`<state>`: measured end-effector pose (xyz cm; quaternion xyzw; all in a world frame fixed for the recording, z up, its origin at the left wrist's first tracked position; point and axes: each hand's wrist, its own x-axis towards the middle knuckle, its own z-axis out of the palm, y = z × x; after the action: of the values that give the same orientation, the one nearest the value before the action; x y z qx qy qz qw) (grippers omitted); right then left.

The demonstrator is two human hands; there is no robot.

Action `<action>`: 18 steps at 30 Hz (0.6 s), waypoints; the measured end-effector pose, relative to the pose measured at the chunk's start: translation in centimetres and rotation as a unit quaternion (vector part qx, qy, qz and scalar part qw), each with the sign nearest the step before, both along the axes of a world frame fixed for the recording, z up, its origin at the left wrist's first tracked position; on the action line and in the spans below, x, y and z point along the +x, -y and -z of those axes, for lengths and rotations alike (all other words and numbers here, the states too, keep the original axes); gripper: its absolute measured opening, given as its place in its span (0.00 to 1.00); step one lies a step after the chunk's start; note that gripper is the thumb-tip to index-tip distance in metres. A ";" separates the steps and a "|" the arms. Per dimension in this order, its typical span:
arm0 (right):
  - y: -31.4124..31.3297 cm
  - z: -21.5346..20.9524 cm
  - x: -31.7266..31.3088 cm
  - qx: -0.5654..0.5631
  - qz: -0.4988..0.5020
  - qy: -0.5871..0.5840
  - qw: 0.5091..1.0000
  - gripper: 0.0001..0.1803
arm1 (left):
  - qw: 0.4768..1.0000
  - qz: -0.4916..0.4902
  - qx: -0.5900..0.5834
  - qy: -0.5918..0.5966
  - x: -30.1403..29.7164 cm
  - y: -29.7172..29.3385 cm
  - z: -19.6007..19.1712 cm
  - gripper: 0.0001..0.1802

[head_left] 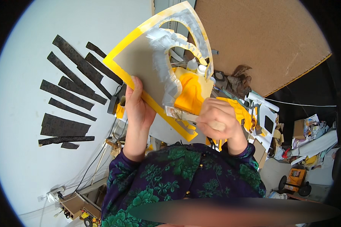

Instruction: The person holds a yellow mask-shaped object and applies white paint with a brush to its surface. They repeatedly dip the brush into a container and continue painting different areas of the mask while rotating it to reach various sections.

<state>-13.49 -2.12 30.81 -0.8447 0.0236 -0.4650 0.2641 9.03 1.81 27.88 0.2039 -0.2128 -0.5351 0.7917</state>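
My left hand [140, 106] grips the lower left edge of a fan-shaped board [132, 58], thumb on its face. The board is grey-brown with yellow fabric folded over its outer edges. Whitish-grey smears run along a curved cutout in it, and the cutout's rim shows notched, yellowish tabs. Closed round a wooden handle, my right hand [218, 119] holds a flat brush [181, 114]. The brush's head lies over the board's lower edge, near the smeared strip; whether its bristles touch is hard to tell.
Through the cutout show yellow fabric [189, 92] and a white bottle [201, 70] on the work surface. Dark fabric strips [70, 87] hang on the white wall at left. A large brown board [254, 38] leans at upper right. Scraps and a yellow cart [295, 178] stand at right.
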 end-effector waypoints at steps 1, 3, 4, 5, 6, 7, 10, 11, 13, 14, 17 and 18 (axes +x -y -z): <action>0.3 -0.2 0.3 -0.017 -0.005 -0.018 1.000 0.08 | 1.000 0.000 -0.003 -0.003 0.0 0.0 0.0 0.20; 0.0 -0.4 -0.8 0.002 0.031 -0.001 1.000 0.08 | 1.000 0.000 -0.008 -0.008 0.1 -0.1 -0.1 0.20; -0.2 -0.4 -1.3 0.010 0.049 0.008 0.999 0.07 | 1.000 0.001 -0.009 -0.007 0.1 -0.2 -0.2 0.20; -0.4 -0.4 -1.2 0.029 0.026 0.033 0.999 0.07 | 1.000 0.003 -0.010 -0.006 0.1 -0.2 -0.3 0.20; -0.3 -0.6 -0.8 0.004 0.021 0.015 1.000 0.07 | 1.000 0.005 -0.010 -0.004 0.1 -0.3 -0.4 0.20; -0.1 -1.0 -0.3 -0.018 0.017 -0.002 1.000 0.07 | 1.000 0.008 -0.004 -0.005 0.1 -0.4 -0.5 0.19; 0.6 -0.8 -0.8 -0.024 0.018 0.019 0.999 0.07 | 1.000 0.011 0.010 -0.002 0.3 -0.5 -0.6 0.19; 0.3 -0.8 -1.4 -0.015 0.026 0.037 0.999 0.07 | 1.000 0.008 0.010 0.000 0.3 -0.6 -0.6 0.19; -0.3 -1.1 -1.3 0.004 0.017 0.070 0.997 0.07 | 1.000 0.002 0.012 0.001 0.3 -0.6 -0.8 0.19; -0.3 -1.2 -1.2 -0.006 0.019 0.066 0.998 0.06 | 1.000 -0.001 0.014 -0.001 0.1 -0.7 -0.9 0.19; -0.2 -1.2 -1.1 -0.029 0.013 0.044 0.999 0.07 | 1.000 -0.003 0.010 0.000 0.2 -0.6 -0.7 0.19; -0.3 -1.2 -1.1 -0.039 0.012 0.038 0.998 0.07 | 1.000 -0.002 0.006 0.002 0.2 -0.5 -0.6 0.20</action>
<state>-14.58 -1.85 31.96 -0.8357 0.0053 -0.5004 0.2263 9.26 2.31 28.50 0.2106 -0.2106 -0.5340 0.7913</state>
